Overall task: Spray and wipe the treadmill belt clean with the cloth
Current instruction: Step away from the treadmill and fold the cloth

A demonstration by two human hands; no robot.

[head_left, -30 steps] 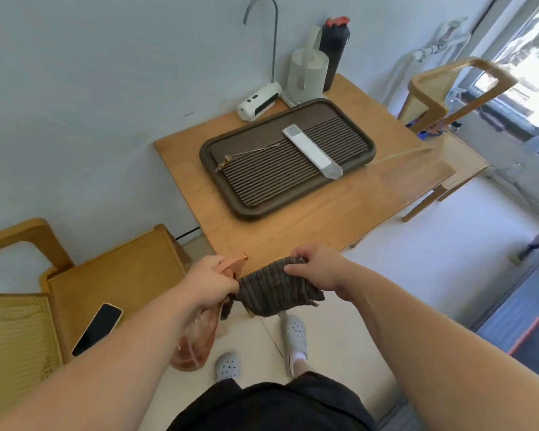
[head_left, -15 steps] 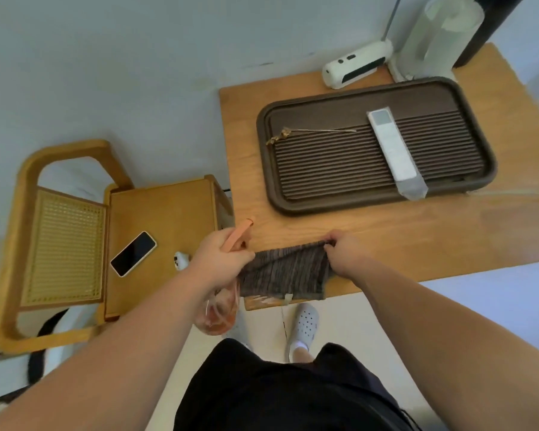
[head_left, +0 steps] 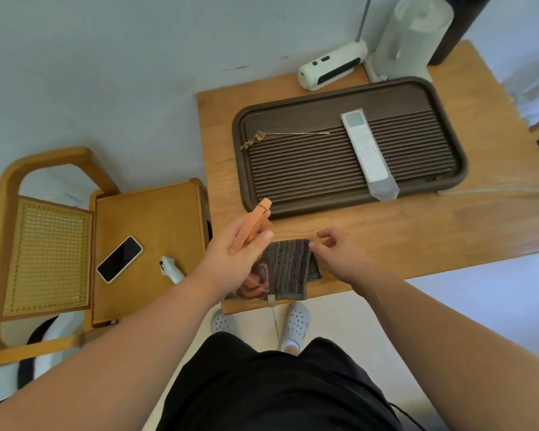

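Orange translucent plastic spray bottle: gripped in the left hand, fingers wrapped round its neck under the trigger head. It is held over the near-left corner of the pale wooden table.
Dark striped terry cloth: lying flat on the table at its near edge, just right of the bottle. A small tag on its hem reaches the table's edge.
Right hand: over the cloth's far right corner, fingers loosely bent and released. Its fingertips are at that corner, and it holds nothing that I can make out.
Treadmill belt: not in view from the table, so spraying and wiping look yet to come.
Step in hand: most likely getting the cloth and bottle ready at the table before going to the belt.
Doing it well: take the cloth by its far corner and gather it into a folded pad rather than a loose bunch. Keep the bottle upright with the finger off the trigger, so no mist lands on the table or on the dark brown slatted tray further back on it.
Risk: the cloth sits right at the table's edge, so a careless brush could slide it off.
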